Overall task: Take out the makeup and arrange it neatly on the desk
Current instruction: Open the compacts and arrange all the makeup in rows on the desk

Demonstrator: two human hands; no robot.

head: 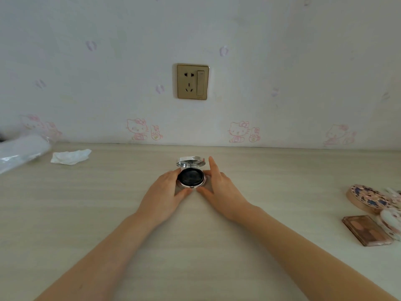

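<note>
A round cushion compact (pixel 191 176) stands on the pale wooden desk (pixel 108 203) near the wall, its silver mirrored lid raised and a black puff showing inside. My left hand (pixel 166 191) holds its left side, thumb at the front rim. My right hand (pixel 219 187) holds the right side with thumb and fingers, the index finger pointing up beside the lid. At the desk's right edge lie a round patterned powder case (pixel 366 197), a brown eyeshadow palette (pixel 366 230) and a white round case (pixel 390 222), partly cut off.
A crumpled white tissue (pixel 70 157) lies at the back left. Beside it a clear plastic bag (pixel 20 152) reaches in from the left edge. A gold wall socket (pixel 192 81) sits above the desk on cartoon-cat wallpaper.
</note>
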